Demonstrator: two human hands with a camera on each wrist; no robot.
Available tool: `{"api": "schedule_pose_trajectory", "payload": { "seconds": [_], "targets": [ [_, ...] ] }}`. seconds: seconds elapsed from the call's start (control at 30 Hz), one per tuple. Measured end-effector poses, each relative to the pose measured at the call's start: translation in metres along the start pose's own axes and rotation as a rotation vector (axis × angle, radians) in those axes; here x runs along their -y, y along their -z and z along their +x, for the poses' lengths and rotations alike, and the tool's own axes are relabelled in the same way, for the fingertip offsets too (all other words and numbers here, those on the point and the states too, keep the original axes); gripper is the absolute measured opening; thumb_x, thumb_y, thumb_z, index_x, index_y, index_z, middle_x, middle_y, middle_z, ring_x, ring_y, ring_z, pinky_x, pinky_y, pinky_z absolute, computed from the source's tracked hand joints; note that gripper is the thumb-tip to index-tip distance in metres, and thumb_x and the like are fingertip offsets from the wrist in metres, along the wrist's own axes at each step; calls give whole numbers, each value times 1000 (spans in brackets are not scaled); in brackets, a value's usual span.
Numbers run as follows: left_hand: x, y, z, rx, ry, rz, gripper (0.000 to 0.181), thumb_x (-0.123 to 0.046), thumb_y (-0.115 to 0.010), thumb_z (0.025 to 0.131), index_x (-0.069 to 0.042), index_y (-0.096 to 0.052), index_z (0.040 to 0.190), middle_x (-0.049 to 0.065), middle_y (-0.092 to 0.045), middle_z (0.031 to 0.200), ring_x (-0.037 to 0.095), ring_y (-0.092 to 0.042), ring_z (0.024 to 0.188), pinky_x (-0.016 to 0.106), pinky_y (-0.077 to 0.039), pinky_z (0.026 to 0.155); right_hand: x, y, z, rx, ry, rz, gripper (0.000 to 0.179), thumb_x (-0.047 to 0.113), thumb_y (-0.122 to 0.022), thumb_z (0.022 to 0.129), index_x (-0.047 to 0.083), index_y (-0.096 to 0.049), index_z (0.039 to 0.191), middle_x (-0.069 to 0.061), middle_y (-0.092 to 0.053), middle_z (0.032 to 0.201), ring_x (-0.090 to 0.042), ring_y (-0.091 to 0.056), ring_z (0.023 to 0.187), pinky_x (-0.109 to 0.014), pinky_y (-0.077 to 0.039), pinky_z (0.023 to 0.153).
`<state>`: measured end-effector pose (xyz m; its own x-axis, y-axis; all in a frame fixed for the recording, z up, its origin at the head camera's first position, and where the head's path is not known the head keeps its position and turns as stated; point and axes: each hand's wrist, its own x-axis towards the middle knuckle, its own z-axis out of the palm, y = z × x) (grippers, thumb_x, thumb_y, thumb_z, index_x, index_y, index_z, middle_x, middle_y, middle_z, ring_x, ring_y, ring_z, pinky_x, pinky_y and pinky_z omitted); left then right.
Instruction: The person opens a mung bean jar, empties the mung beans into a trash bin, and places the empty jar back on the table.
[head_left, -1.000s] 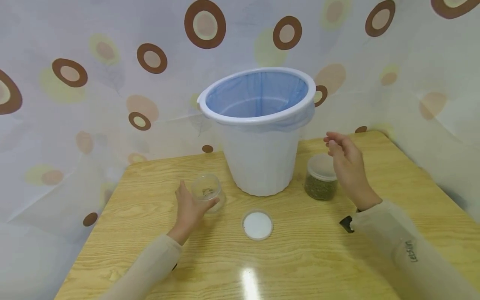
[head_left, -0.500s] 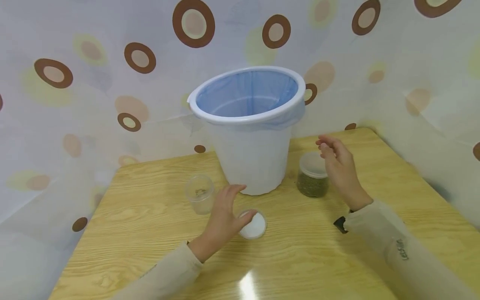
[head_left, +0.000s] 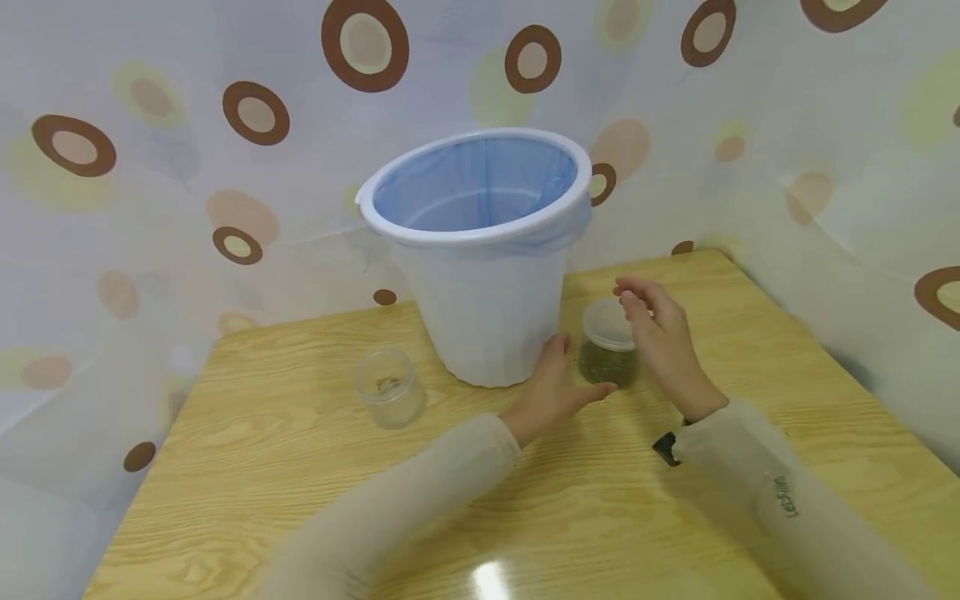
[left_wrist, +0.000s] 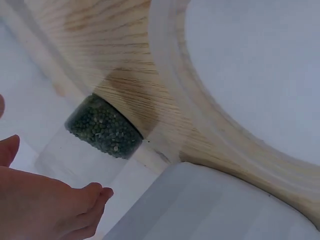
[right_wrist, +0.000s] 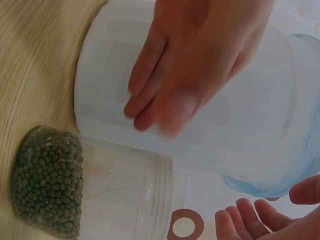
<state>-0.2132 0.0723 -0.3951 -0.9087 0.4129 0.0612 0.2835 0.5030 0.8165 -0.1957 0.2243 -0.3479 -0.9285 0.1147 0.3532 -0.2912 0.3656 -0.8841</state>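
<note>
A clear jar of green mung beans (head_left: 609,358) stands right of the bucket. My left hand (head_left: 553,392) reaches its near left side, thumb and fingers spread apart; the head view does not settle whether they touch it. In the left wrist view the left hand (left_wrist: 50,205) overlaps the jar's top end. My right hand (head_left: 663,337) hovers by the jar's upper right, its fingers loosely bent around nothing. Both the left hand (right_wrist: 185,75) and the right hand (right_wrist: 265,220) show in the right wrist view. A round white lid (left_wrist: 260,75) with a clear rim appears close up in the left wrist view.
A white bucket (head_left: 487,308) with a blue liner stands at the back of the wooden table (head_left: 300,467). To its left sits a clear jar (head_left: 392,400) with a few small brownish bits inside. Patterned sheeting (head_left: 450,67) surrounds the table's back and sides.
My left hand has moved right, from the clear jar on the left, past the white lid, to the mung bean jar. The right hand stays near that jar. The head view has turned slightly right.
</note>
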Motion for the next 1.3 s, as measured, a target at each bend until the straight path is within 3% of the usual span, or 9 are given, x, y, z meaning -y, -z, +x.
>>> {"api": "schedule_pose_trajectory", "payload": {
  "seconds": [0.1, 0.2, 0.33, 0.47, 0.67, 0.9, 1.3],
  "targets": [
    [-3, -13, 14, -46, 53, -48, 95, -27, -80, 79, 4, -22, 148, 17, -33, 148, 27, -34, 136, 37, -33, 109, 1, 1, -1, 18, -10, -5, 45, 27, -33, 105, -1, -43, 139, -18, -51, 133, -32, -46, 117, -35, -40, 91],
    [-3, -25, 26, -100, 44, -63, 93, -26, -84, 75, 1, -29, 145, 13, -40, 142, 23, -41, 131, 32, -36, 106, 1, 1, -2, 16, -19, -11, 46, 28, -33, 105, 0, -43, 139, -19, -51, 133, -33, -46, 116, -31, -40, 88],
    [0, -36, 40, -154, 26, -16, 86, -29, -86, 72, -6, -37, 139, 6, -50, 129, 17, -51, 117, 26, -42, 99, 0, 1, -2, 8, -21, -12, 45, 28, -33, 105, 0, -44, 139, -18, -52, 132, -31, -47, 114, -28, -40, 85],
    [2, -42, 47, -175, 62, -20, 87, -29, -86, 70, -6, -37, 138, 5, -50, 127, 16, -52, 113, 26, -43, 96, -1, -1, -3, 11, -15, -6, 45, 26, -34, 105, -1, -43, 139, -18, -53, 132, -25, -47, 111, -28, -40, 86],
    [3, -45, 51, -168, 120, -87, 84, -25, -87, 70, -7, -38, 136, 3, -49, 125, 16, -50, 113, 27, -42, 98, -1, -3, -3, 23, -16, 2, 45, 26, -33, 105, -2, -43, 139, -19, -52, 132, -30, -46, 113, -30, -40, 87],
    [4, -45, 52, -154, 107, -139, 81, -22, -86, 71, -9, -39, 135, 2, -49, 123, 15, -50, 112, 27, -43, 97, -2, -4, -2, 25, -22, 5, 46, 27, -34, 105, -2, -43, 140, -19, -51, 133, -33, -46, 119, -27, -39, 88],
    [0, -41, 49, -177, 137, -150, 79, -18, -88, 69, -6, -40, 131, 5, -51, 121, 18, -52, 111, 28, -44, 96, -2, -8, -1, 20, -35, 15, 45, 26, -34, 105, -2, -44, 139, -19, -52, 132, -31, -46, 120, -25, -39, 89]
  ]
}}
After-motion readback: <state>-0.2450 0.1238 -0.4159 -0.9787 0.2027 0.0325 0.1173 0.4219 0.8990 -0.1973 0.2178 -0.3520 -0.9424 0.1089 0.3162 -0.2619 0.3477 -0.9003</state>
